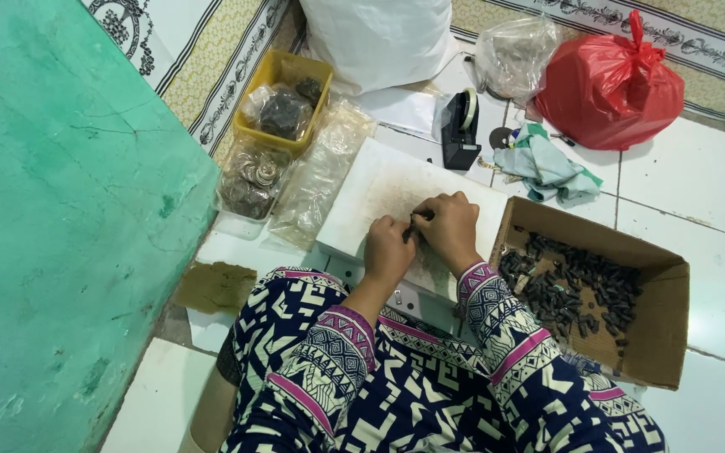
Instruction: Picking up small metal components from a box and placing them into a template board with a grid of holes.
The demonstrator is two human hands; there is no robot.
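Note:
Both of my hands meet over a white board that lies on the tiled floor in front of my knees. My left hand and my right hand pinch one small dark piece between their fingertips. The piece is mostly hidden by my fingers. A cardboard box to the right of my right forearm holds several small dark pieces of the same kind. My sleeves are patterned in dark blue, white and pink.
A green wall fills the left. A yellow tray and clear bags of small parts lie at the upper left. Behind the board are a black tape dispenser, a crumpled cloth, a red bag, a white sack.

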